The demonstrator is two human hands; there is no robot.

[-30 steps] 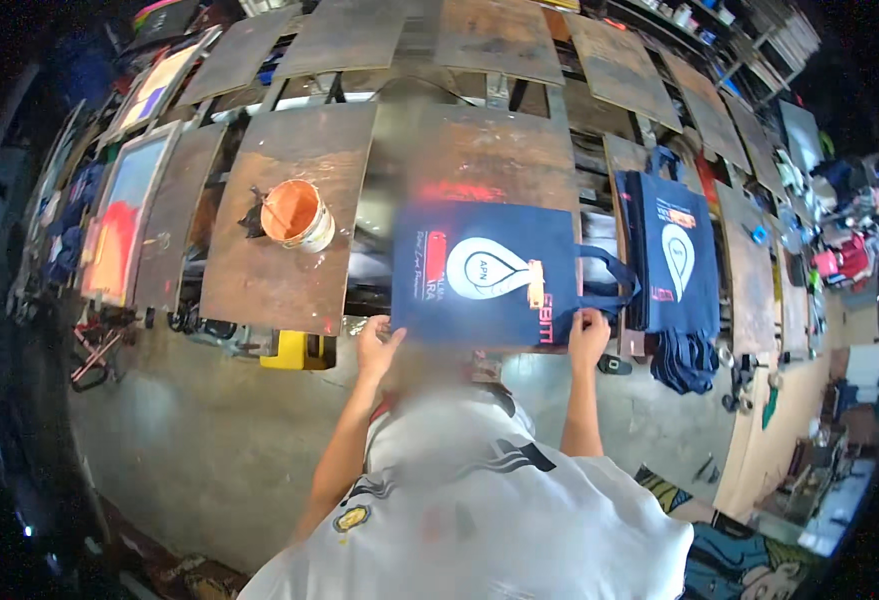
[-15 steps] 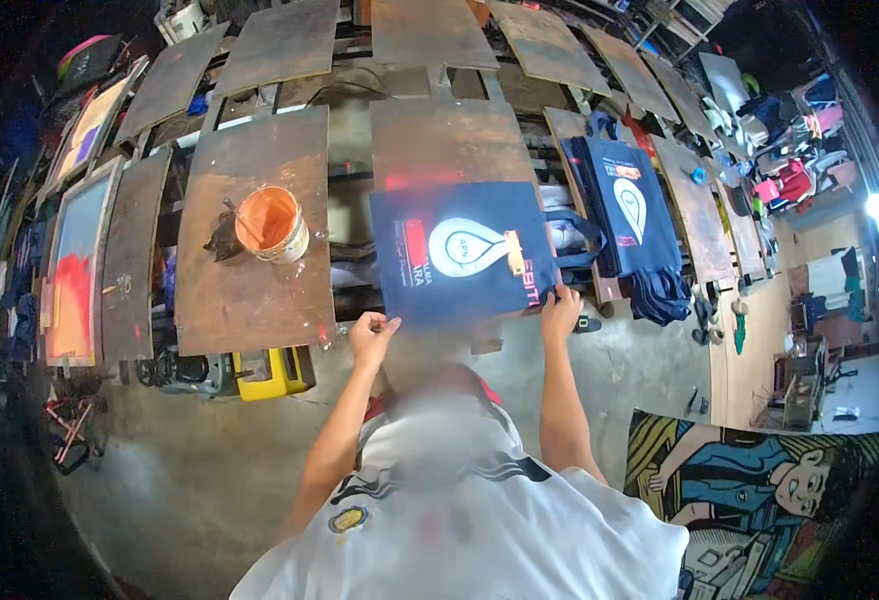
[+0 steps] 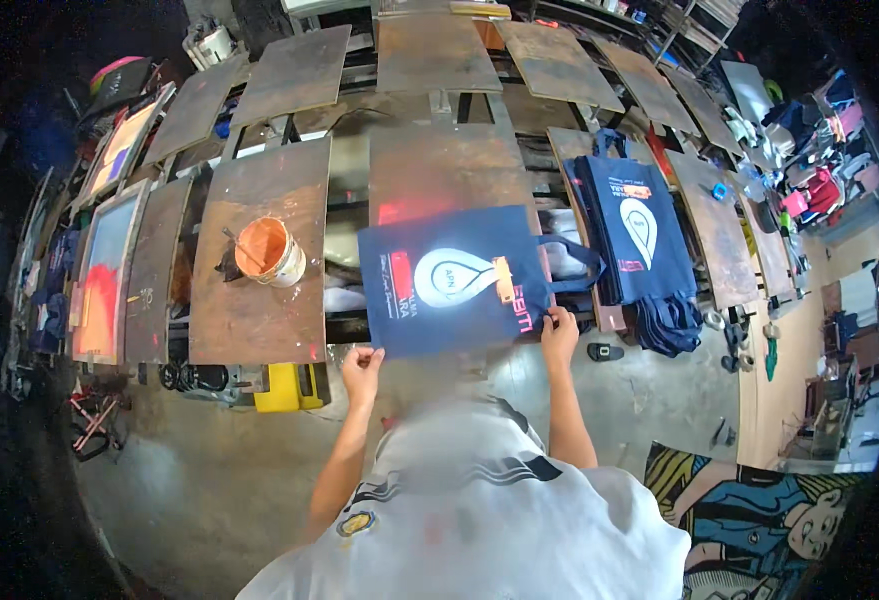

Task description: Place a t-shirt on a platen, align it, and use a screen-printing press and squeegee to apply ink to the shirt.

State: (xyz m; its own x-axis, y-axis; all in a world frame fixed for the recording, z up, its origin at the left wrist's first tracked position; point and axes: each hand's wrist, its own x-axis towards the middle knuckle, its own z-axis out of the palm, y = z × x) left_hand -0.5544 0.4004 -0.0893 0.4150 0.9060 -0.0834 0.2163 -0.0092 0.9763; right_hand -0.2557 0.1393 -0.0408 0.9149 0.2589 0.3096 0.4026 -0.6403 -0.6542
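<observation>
A dark navy cloth tote bag [image 3: 429,325], printed with a white drop shape and red and pink blocks and lettering, lies over the near part of the middle board [image 3: 439,160]. Its strap handle [image 3: 591,268] sticks out to the right. My left hand [image 3: 362,374] pinches the near left corner of the bag. At the near right corner, my right hand [image 3: 559,336] grips the edge between thumb and fingers. To the right, a stack of similar navy bags [image 3: 609,235] rests on another board, with handles hanging off its near end.
On the left board [image 3: 249,180] stands an orange-smeared paint bucket [image 3: 271,255] with a stick in it. A framed screen [image 3: 101,285] with red ink leans further left. More boards stand in a row behind. A yellow object [image 3: 281,390] and a black sandal [image 3: 605,352] are on the floor.
The whole view has shifted, with the boards now lower in the picture. Relative to the board, the bag has slid slightly left and turned a little. Both hands keep hold of its corners.
</observation>
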